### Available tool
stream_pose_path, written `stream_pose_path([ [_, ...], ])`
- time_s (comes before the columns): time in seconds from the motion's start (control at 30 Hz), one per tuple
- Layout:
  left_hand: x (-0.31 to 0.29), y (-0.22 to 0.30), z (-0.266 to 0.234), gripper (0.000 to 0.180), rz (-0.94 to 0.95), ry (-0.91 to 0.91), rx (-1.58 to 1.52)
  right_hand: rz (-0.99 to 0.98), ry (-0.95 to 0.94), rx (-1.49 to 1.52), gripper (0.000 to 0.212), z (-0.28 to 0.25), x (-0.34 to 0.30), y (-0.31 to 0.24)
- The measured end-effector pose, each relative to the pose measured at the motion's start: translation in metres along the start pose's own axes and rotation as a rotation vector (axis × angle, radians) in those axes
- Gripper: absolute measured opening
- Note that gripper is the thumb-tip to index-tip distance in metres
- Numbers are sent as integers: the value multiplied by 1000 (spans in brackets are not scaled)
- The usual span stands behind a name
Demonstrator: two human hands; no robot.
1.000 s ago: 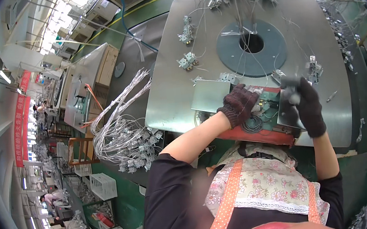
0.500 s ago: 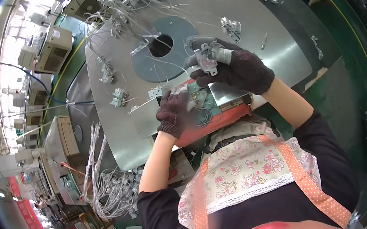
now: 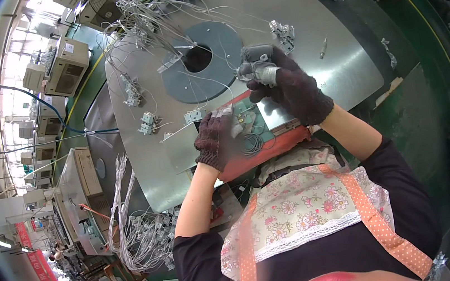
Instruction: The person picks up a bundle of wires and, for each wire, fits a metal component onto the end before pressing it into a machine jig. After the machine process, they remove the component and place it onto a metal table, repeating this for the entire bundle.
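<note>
My right hand (image 3: 293, 88), in a dark maroon glove with pale tape on a finger, is raised over the right side of the work spot. Its fingers close round a small grey metal part (image 3: 257, 54), mostly covered by the glove. My left hand (image 3: 216, 136), gloved alike with pale fingertips, rests with bent fingers at the left edge of a green plate (image 3: 260, 126); what its fingertips hold, if anything, is hidden. Small metal pieces (image 3: 244, 116) and a coil of thin grey cable (image 3: 252, 144) lie on that plate. A red-orange cloth (image 3: 271, 151) lines the near edge.
Beyond my hands a grey disc (image 3: 179, 84) with a dark central hole lies on the metal table (image 3: 334, 71). White-wired metal parts (image 3: 141, 10) pile at the far left. Small metal clusters (image 3: 282, 33) and a pen-like tool (image 3: 324, 48) lie around. Bundled wires (image 3: 135, 235) hang left.
My right hand has turned and drawn its fingers in, so the metal bracket seen before is mostly hidden. The left hand stays near the plate's edge. The whole view has shifted slightly.
</note>
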State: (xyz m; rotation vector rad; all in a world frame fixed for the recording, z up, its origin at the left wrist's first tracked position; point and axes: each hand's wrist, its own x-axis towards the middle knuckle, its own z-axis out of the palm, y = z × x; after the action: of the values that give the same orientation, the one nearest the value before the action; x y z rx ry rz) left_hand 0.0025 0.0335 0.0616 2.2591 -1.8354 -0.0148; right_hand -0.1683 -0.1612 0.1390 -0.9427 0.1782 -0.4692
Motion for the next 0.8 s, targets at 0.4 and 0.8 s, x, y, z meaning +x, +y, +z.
stream_pose_path([
  [0.4, 1, -3, 0, 52, 49, 30, -1, 19, -255, 357, 66, 17, -4, -15],
  [0.8, 1, -8, 14, 48, 49, 68, -19, 40, -179, 236, 60, 24, -3, -9],
])
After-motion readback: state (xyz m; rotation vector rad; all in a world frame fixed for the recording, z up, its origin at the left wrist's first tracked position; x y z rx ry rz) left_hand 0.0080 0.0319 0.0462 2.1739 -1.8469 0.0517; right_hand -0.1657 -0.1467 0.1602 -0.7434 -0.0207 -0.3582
